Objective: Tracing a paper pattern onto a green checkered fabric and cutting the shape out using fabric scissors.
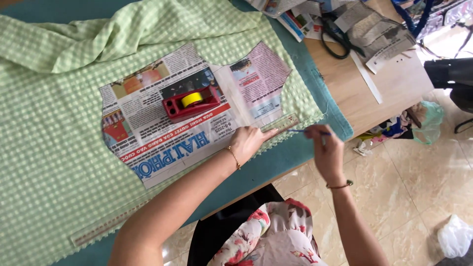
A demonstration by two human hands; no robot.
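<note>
Here the long clear plastic ruler (pixel 281 123) is lying along the lower edge of the newspaper pattern piece (pixel 192 111), its long axis running from the pattern's lower right corner back down towards the person's left side. The left hand (pixel 246 140) is pressing flat on the ruler, fingers spread and clasping nothing, just below the pattern's edge. The right hand (pixel 325 150) is pinching a thin blue pencil (pixel 308 131) in its grip, the tip pointing at the ruler's right end, so this hand is the nearer one to that end. The pattern is resting on green checked fabric (pixel 54 138), with a red tape dispenser (pixel 191 102) sitting on its middle. Right of the pattern the fabric is ending close by, then teal cloth (pixel 335 118) and the wooden bench (pixel 389 88), leaving little room past the ruler. Black scissors (pixel 337 37) are lying well beyond the pattern's top right.
</note>
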